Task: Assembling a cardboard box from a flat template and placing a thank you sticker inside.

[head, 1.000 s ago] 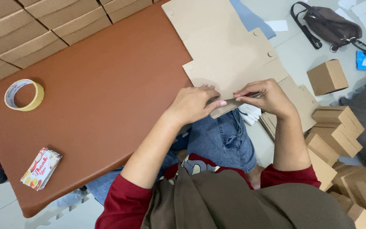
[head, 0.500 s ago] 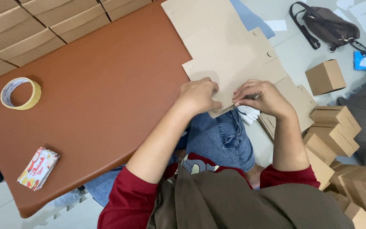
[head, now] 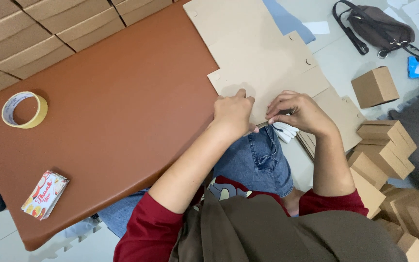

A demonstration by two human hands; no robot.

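Observation:
A flat die-cut cardboard sheet (head: 263,58) lies half on the brown table (head: 117,111), half over the table's right edge. My left hand (head: 233,114) presses on the sheet's near edge with fingers curled over it. My right hand (head: 299,112) pinches the same near edge just to the right, thumb and fingers closed on the cardboard. Both hands almost touch each other above my blue-jeaned knee (head: 258,160). A bit of white paper (head: 284,131) shows under my right hand.
A roll of tape (head: 24,110) and a small printed card packet (head: 44,194) lie on the table's left. Stacked cardboard boxes (head: 35,34) line the far left. Folded small boxes (head: 384,145) pile on the floor at right, with a dark bag (head: 377,26) beyond.
Both hands have moved slightly up and in along the sheet's near edge, and the fold strip they held is now pressed flatter against the sheet.

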